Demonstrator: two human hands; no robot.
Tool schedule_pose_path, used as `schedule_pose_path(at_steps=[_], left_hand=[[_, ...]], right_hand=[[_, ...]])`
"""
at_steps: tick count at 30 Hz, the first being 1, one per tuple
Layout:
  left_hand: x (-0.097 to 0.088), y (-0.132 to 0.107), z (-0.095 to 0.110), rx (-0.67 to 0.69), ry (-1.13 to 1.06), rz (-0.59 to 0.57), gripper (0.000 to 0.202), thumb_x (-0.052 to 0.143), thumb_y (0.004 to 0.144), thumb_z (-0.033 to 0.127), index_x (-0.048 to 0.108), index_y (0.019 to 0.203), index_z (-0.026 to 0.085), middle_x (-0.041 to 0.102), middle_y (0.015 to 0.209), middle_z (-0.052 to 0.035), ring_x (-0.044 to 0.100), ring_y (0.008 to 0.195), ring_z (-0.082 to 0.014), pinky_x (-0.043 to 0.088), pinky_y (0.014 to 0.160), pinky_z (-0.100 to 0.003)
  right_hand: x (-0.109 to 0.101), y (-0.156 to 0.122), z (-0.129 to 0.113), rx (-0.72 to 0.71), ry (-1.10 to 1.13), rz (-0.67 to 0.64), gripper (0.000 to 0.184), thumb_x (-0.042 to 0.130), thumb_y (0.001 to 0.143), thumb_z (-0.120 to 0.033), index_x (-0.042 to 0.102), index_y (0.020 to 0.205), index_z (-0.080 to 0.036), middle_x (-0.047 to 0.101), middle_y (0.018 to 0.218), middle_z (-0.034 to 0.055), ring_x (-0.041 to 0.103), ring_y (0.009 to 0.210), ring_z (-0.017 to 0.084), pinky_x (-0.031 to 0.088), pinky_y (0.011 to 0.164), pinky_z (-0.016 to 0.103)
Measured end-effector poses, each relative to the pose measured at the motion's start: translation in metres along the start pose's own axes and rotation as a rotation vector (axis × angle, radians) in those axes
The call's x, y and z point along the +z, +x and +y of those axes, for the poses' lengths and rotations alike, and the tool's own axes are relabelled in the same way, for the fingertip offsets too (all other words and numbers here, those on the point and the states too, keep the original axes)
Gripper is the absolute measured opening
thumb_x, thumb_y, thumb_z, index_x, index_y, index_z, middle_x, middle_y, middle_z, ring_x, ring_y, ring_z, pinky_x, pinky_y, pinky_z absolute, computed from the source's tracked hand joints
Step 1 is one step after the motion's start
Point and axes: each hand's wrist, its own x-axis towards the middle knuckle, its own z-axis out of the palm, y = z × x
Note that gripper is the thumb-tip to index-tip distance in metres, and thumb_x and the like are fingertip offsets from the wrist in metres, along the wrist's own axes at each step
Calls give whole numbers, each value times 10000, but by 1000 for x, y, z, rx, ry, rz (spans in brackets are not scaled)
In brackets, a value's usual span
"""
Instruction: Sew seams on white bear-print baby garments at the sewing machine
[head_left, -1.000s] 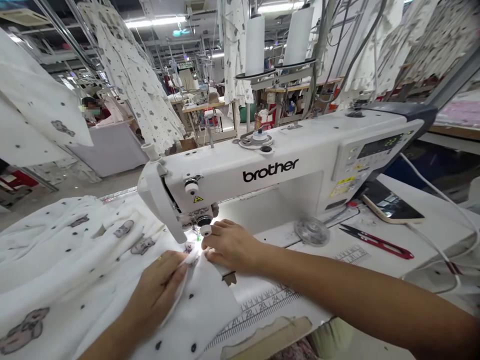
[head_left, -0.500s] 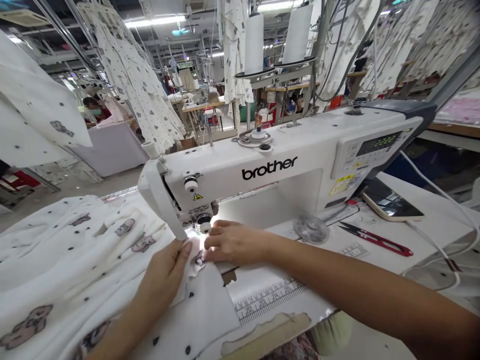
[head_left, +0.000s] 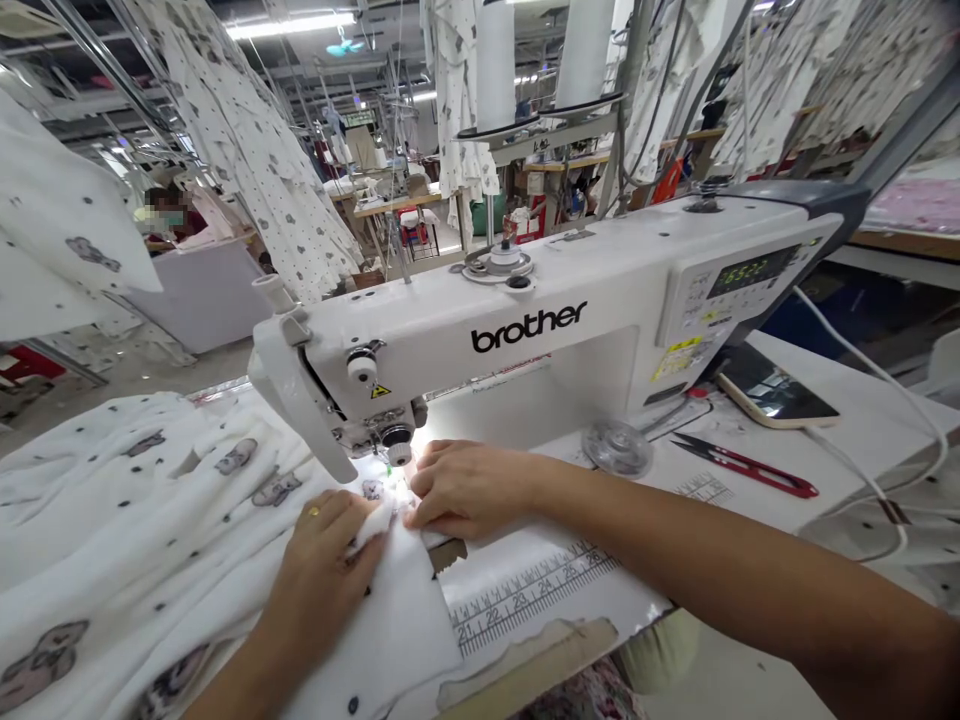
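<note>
White fabric printed with bears and dots spreads over the left of the table and runs under the lit needle area of a white sewing machine. My left hand, wearing a ring, pinches a fold of this fabric just in front of the needle. On the other side, my right hand has its fingers bent and pressed on the fabric edge beside the presser foot. The presser foot itself is partly hidden by glare and my fingers.
Right of my forearm lie red thread snips, a clear bobbin-like disc and a phone with a white cable. A ruler strip runs along the table front. Printed garments hang behind; a person sits far left.
My left hand has turned over the cloth and now grips a raised fold. The bear print by the needle has shifted. The machine's display digits differ, and the view has moved slightly.
</note>
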Motion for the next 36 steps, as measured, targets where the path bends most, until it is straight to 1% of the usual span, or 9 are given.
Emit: schedule_pose_path(at_steps=[4,8,11,15,17,21,25,29,36], left_hand=[[-5,1,4,204,78,15,186,503,905,65,593,1019,182,618,870,-40,538,823,-190,416,854,-380],[-8,4,8,329,176,7,259,454,882,12,614,1048,130,646,977,-96,555,958,-227,430,890,-392],[-9,6,9,395,163,-11,302,412,867,-17,616,1051,109,666,1048,-108,570,1019,-225,433,946,-391],[-8,5,6,355,144,5,378,383,845,-23,621,1093,135,682,1061,-88,594,1011,-201,484,918,-349],[-7,3,5,365,154,20,385,378,854,-11,624,1105,146,687,1062,-85,604,1011,-201,510,897,-343],[-5,2,5,411,172,59,352,375,884,2,633,1089,124,686,1028,-103,614,1002,-221,546,869,-359],[-4,1,4,381,136,9,362,368,890,-5,632,1103,121,680,1030,-99,622,989,-214,557,872,-352],[-1,6,-6,352,129,-41,378,360,883,-17,622,1116,124,677,1061,-96,623,1006,-218,562,870,-356],[2,21,-27,342,137,-114,410,373,856,-27,605,1150,139,671,1087,-97,622,1038,-230,553,898,-386]], right_hand=[[0,1,-1,-15,-3,11,121,601,947,-229,702,1012,-220,652,786,-26,542,718,129,390,851,293],[3,2,-1,-18,12,10,94,614,929,-225,707,942,-221,670,792,-24,544,710,132,395,822,295],[5,2,0,-13,57,10,82,641,908,-224,707,956,-220,678,804,-27,553,723,130,398,839,289],[6,1,-2,47,54,80,99,620,931,-265,690,917,-195,665,819,-17,561,766,136,402,880,297],[7,1,-3,89,3,131,148,575,965,-284,670,923,-179,671,933,15,570,850,149,404,900,313],[8,1,-3,78,10,170,261,572,972,-305,583,1199,-178,599,1267,46,534,1080,170,383,971,333],[10,2,-5,87,-1,116,196,559,982,-281,613,1131,-166,652,1161,20,544,1010,171,361,943,331],[12,5,-5,167,-25,123,165,513,1008,-261,647,1040,-170,675,1069,14,543,936,165,338,930,327],[17,8,0,283,-69,143,188,570,983,-319,651,1081,-180,681,979,33,507,982,205,300,981,354]])
